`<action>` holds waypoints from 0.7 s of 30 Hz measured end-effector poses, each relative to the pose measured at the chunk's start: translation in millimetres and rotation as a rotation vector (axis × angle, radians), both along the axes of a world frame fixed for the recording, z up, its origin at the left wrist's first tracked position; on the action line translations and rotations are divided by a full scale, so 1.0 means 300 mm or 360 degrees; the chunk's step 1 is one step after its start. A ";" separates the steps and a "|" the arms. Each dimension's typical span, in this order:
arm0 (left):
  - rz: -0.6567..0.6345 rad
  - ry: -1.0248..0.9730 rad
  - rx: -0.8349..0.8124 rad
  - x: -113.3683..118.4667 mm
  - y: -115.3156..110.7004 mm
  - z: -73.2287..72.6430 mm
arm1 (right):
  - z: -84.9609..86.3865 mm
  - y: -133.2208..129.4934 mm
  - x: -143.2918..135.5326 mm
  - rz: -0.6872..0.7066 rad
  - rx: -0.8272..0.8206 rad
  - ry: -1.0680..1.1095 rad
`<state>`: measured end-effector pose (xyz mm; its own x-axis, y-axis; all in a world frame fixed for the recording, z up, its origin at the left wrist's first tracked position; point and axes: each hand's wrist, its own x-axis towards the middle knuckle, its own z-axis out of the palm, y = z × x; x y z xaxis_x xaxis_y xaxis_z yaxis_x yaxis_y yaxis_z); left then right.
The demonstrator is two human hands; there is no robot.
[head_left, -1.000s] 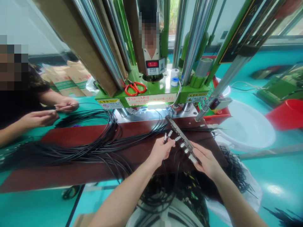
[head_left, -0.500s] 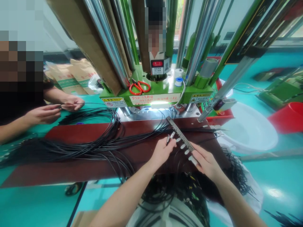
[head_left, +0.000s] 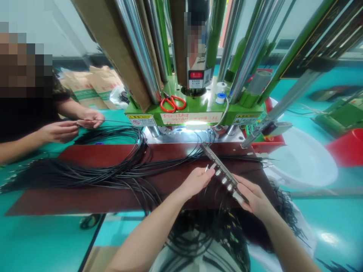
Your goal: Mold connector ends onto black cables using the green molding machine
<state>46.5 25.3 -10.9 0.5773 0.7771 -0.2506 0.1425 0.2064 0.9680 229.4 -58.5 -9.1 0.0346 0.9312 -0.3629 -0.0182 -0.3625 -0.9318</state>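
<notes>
A dark metal bar [head_left: 219, 161] with several silver connectors along its lower left side slants over the brown board. My right hand [head_left: 252, 194] is closed round its lower right end. At the bar's left side, my left hand [head_left: 199, 180] pinches a small silver connector [head_left: 213, 166]; a thin metal tip sticks up beside the fingers. Black cables [head_left: 113, 172] run in a thick bundle across the board [head_left: 176, 196], and more cables hang below my hands onto my lap.
A green press [head_left: 198, 117] with a lit opening stands behind the board, with red scissors [head_left: 172, 102] and a blue-white spool [head_left: 220, 98] on it. At left, another person's hands [head_left: 64, 130] hold a cable. A white tub [head_left: 309, 156] is at right.
The view has shifted, so the press and board appear farther right. My left fingers have moved closer against the bar and its connectors. The other person's hands have come closer together.
</notes>
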 end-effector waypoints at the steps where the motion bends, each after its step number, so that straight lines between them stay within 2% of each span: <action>1: -0.0011 -0.0017 -0.0011 -0.002 0.001 -0.001 | 0.001 -0.001 0.000 0.0022 0.0000 -0.0003; 4: -0.0017 -0.0005 -0.0060 -0.010 0.004 -0.013 | 0.005 0.000 0.000 0.0070 0.0007 -0.0055; 7: 0.0001 0.0013 -0.0065 -0.016 -0.001 -0.028 | 0.008 0.006 0.003 0.0181 0.0125 -0.0190; 9: 0.0034 0.0007 -0.0004 -0.017 -0.006 -0.033 | 0.011 0.010 0.006 0.0267 0.0169 -0.0243; 11: 0.0080 0.0001 0.0088 -0.017 -0.010 -0.033 | 0.015 0.010 0.006 0.0253 0.0095 -0.0226; 13: 0.0189 -0.0020 0.0140 -0.016 -0.011 -0.030 | 0.020 0.008 0.004 0.0167 0.0012 -0.0165; 17: 0.0596 -0.0151 0.0088 -0.018 -0.014 -0.026 | 0.018 0.004 0.002 0.0082 -0.0018 -0.0006; 21: 0.0729 -0.0271 0.0110 -0.017 -0.028 -0.026 | 0.020 0.006 -0.001 0.0106 -0.0049 -0.0005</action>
